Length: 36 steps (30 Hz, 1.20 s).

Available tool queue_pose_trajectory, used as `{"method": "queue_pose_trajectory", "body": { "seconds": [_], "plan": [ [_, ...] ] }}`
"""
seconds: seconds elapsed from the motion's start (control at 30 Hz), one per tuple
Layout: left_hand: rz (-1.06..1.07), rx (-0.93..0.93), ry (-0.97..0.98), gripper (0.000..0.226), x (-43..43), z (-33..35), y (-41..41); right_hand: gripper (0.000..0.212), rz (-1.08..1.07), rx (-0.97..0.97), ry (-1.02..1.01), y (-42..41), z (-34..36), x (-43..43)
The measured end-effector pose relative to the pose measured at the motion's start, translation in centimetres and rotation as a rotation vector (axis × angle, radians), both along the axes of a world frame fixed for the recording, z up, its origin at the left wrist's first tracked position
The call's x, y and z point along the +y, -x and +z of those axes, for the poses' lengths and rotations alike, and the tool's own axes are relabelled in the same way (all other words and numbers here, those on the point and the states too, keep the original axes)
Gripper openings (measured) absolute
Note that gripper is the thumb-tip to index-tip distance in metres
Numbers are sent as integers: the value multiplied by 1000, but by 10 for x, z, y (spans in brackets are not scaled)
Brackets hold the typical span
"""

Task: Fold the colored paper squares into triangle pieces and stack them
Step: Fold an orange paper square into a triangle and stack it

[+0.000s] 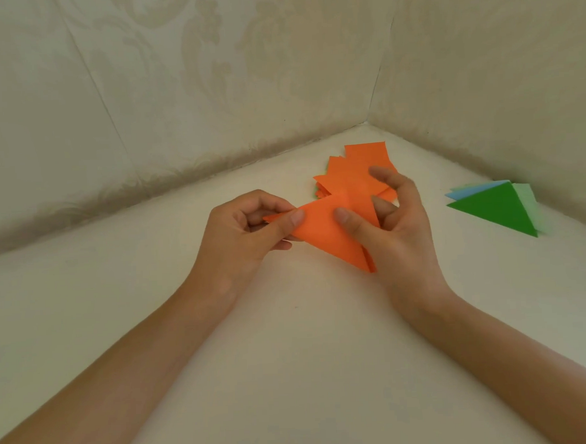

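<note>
Orange triangle point(322, 235) in left hand point(239, 238) (and right hand point(400, 241))

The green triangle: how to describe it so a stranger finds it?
Start at the corner where the walls meet. Right of it lies a stack. The green triangle is on top, darker than the pale green and blue pieces beneath.

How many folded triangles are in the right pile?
3: dark green triangle on top, pale green triangle at its right edge, light blue triangle at its upper left. Others may hide underneath.
</note>
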<state>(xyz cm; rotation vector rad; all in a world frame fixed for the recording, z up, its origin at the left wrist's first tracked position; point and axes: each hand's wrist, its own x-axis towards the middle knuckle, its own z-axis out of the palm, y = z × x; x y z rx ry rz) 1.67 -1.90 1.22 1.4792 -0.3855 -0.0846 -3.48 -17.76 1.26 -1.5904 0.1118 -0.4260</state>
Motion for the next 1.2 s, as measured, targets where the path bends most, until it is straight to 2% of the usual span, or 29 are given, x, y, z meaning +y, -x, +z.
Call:
{"method": "queue_pose_trajectory", "body": {
  "seconds": [0.1, 0.43, 0.5, 0.6, 0.67, 0.77, 0.87, 0.93, 1.0, 1.07, 1.1, 1.13, 1.2],
  "plan": [
    [-2, -15, -21, 7, -1, 0, 0, 6, 18, 19, 26, -5, -2, -3],
    [8, -6, -16, 7, -1, 1, 2, 11, -50, -23, 44, -6, -3, -5],
    [20, -11, -23, 7, -1, 0, 1, 16, -54, -35, 63, -7, -3, -5],
    [21, -6, -22, 3, 0, -1, 1, 33, -67, -71, 111, -8, -6, -6],
    [9, -1, -33, 6, 0, -1, 0, 28, -88, -81, 151, -8, -7, -7],
    [-22, -48, -154, 11, 0, -3, -1, 20, -98, -91, 251, -7, -2, -10],
    [-75, -205, -364, 16, -1, -5, 1, 24, -53, -79, 363, -8, 7, -14],
    [-75, -276, -444, 17, -1, -5, 3, 19, -62, -54, 316, -13, 7, -20],
    [-17, -242, -385, 18, -1, -4, 3, 12, -92, -48, 56, -16, 8, -24],
    [53, -129, -182, 17, -1, -1, 3, 32, -84, -42, -222, -19, 11, -25],
    [70, -82, -97, 16, -3, 1, 4, 39, -48, -5, -235, -19, 12, -22],
    [68, -52, -44, 15, -5, 2, 7, 40, 11, 37, -161, -15, 12, -16],
    [15, -38, -17, 13, -11, 3, 15, 27, 181, 81, 59, -3, 10, 4]
  ]
}}
